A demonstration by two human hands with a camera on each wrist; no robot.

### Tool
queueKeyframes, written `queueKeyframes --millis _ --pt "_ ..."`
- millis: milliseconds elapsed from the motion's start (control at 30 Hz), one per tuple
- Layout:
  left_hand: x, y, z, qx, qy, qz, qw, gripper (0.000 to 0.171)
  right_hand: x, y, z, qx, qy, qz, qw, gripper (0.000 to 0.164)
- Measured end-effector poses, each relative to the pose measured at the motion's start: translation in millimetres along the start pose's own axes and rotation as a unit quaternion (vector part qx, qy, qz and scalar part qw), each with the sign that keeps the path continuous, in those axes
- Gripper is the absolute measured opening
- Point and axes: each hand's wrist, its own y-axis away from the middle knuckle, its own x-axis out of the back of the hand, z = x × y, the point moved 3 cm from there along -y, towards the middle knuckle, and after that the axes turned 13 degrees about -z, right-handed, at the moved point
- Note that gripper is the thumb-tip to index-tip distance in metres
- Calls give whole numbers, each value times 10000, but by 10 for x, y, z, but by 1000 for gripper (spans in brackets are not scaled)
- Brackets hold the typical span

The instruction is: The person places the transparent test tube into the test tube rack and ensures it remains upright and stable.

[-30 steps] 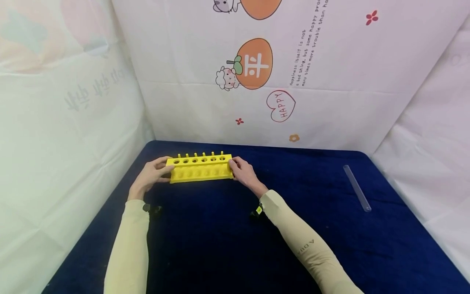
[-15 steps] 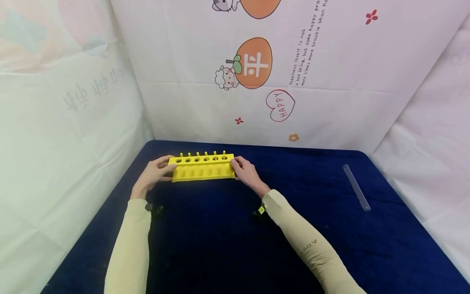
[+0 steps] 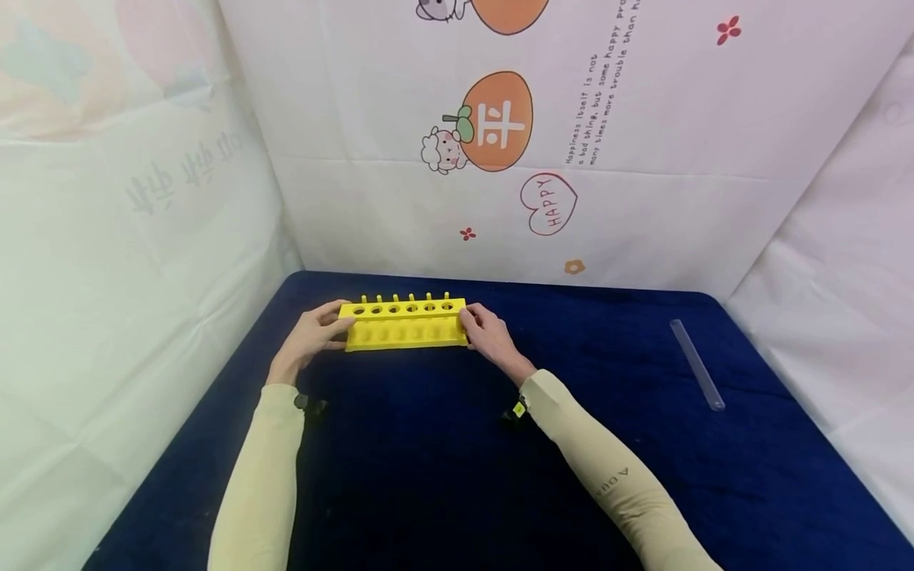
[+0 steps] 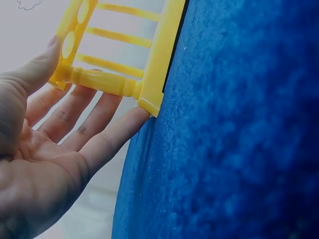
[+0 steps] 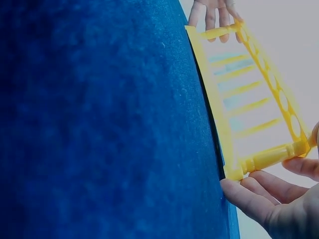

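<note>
Rack (image 3: pixel 407 333): yellow, one. Placed between the two grips; long axis running side to side, from the left grip to the right. Six round holes along the top, six pegs (image 3: pixel 412 297) upright behind them.

Left hand (image 3: pixel 307 339): pinching the rack's left end, thumb at the top, fingers fanned along the end post (image 4: pixel 102 81), one fingertip at the base corner.

Right hand (image 3: pixel 489 336): pinching the right end likewise, one fingertip at the base corner.

Tube (image 3: pixel 697 365): clear, one. Lying well apart, right of the right grip, the nearer of the two; long axis fore-and-aft, near end slanting rightward.

Table (image 3: pixel 421 460): dark blue, soft-looking, below both grips. Whether the rack's base bears on it: cannot be told.

Sheets (image 3: pixel 657 230): white, printed, beyond the grips and to either side.
</note>
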Motion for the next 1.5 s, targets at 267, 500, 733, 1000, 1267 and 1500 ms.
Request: queueKeyframes --millis 267,500,733,1000,1267,1500 --pt "-66 -54 53 -28 -65 11 10000 60 77 27 18 47 9 85 10000 43" --pt "-102 -52 53 -7 -121 -59 9999 58 74 67 53 21 48 111 9999 43" --pt "-150 -93 53 2 -147 -158 9998 59 99 117 114 0 82 113 9999 44" --pt "-199 -164 120 -47 -197 -222 9995 62 188 147 148 47 40 145 9999 43" --pt "-245 -213 148 19 -83 -239 9997 63 234 203 171 57 41 181 9998 44" --pt "-287 -189 210 19 -28 -279 9996 64 251 223 174 34 27 187 9998 42"
